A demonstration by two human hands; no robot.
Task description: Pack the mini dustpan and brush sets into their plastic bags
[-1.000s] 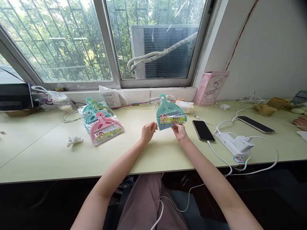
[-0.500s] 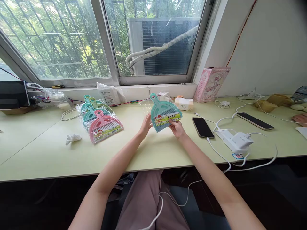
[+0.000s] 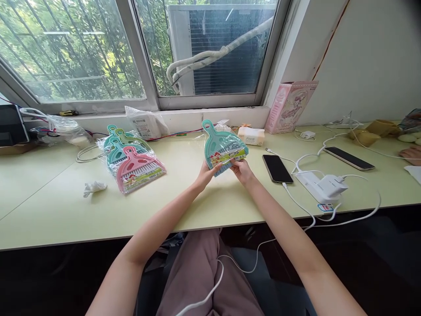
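Both my hands hold a teal dustpan and brush set (image 3: 219, 141) in clear plastic wrap, lifted over the table with its handle pointing away from me. My left hand (image 3: 208, 174) grips the lower left edge, thumb across the front. At the lower right edge my right hand (image 3: 242, 170) pinches the wrap, its thumb by the printed label. To the left lie several more wrapped sets: a pink dustpan set (image 3: 140, 169) in front, with teal and green dustpans (image 3: 113, 139) behind it.
A crumpled tissue (image 3: 94, 188) lies left on the table (image 3: 158, 215). To the right are a charging phone (image 3: 277, 168), a power strip (image 3: 309, 186) with cables, and a second phone (image 3: 349, 158). A tissue pack (image 3: 251, 135) and a pink box (image 3: 291, 107) stand by the window.
My left hand has moved from the dustpan's left side to its lower edge, its thumb now over the front. The view has tilted slightly downward.
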